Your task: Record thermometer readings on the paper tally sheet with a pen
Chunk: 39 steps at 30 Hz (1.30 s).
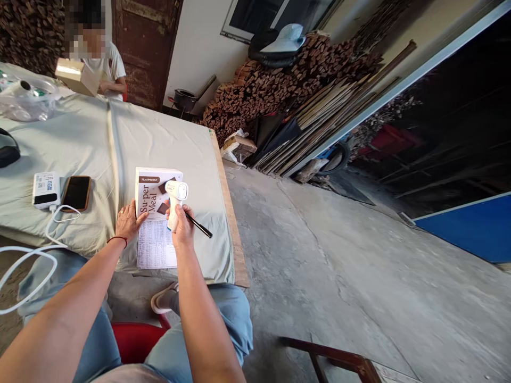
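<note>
My right hand (183, 227) is closed round the handle of a white, gun-shaped infrared thermometer (176, 190). A black pen (203, 229) also sticks out of this hand, pointing right. Beneath is a white box (148, 181) printed "NutriMotion Su-per Meal", lying on the table. A sheet of handwritten paper (154, 247) lies against the box's near end. At the left edge of the box and sheet rests my left hand (130, 221), open, its fingers stretched forward and its thumb reaching onto the printed surface. The thermometer and right hand hide part of the box.
A cloth-covered table (167, 133) carries a phone (76, 192), a white power bank (46, 189) with a white cable (50, 234), and a plastic bag (30, 101). Across it sits a person (115, 64) by a cardboard box (77, 75). A wooden stool (331, 354) stands lower right.
</note>
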Each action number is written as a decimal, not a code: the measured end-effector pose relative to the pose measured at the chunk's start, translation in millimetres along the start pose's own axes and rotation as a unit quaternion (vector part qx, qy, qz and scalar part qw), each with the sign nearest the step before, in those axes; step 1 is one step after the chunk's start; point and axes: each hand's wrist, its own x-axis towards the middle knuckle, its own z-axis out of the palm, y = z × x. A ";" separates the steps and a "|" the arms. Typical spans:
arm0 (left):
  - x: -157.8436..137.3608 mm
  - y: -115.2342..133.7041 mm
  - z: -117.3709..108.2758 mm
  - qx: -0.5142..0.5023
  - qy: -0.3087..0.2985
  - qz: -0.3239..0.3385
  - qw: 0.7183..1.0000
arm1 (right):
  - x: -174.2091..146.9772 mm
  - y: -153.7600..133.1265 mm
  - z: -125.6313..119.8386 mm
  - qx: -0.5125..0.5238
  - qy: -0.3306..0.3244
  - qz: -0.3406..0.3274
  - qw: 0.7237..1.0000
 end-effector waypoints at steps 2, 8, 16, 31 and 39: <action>-0.1 0.9 -0.9 0.003 -0.002 -0.002 1.000 | -2.6 -2.5 -0.5 -0.011 -0.010 -0.001 1.000; -2.5 4.7 -4.2 0.001 -0.014 0.005 1.000 | -17.2 -9.6 -53.5 -0.204 0.036 -0.119 0.971; -6.1 8.0 -1.5 0.004 -0.038 0.057 0.998 | -15.3 -6.9 -170.4 -0.616 0.108 -0.108 0.772; -6.0 20.7 -0.4 0.038 -0.108 0.025 0.993 | -38.9 37.9 -128.5 -0.424 -0.028 -0.089 0.901; -6.3 18.9 1.0 0.036 -0.102 0.030 0.994 | -40.0 40.4 -124.9 -0.462 -0.076 -0.082 0.880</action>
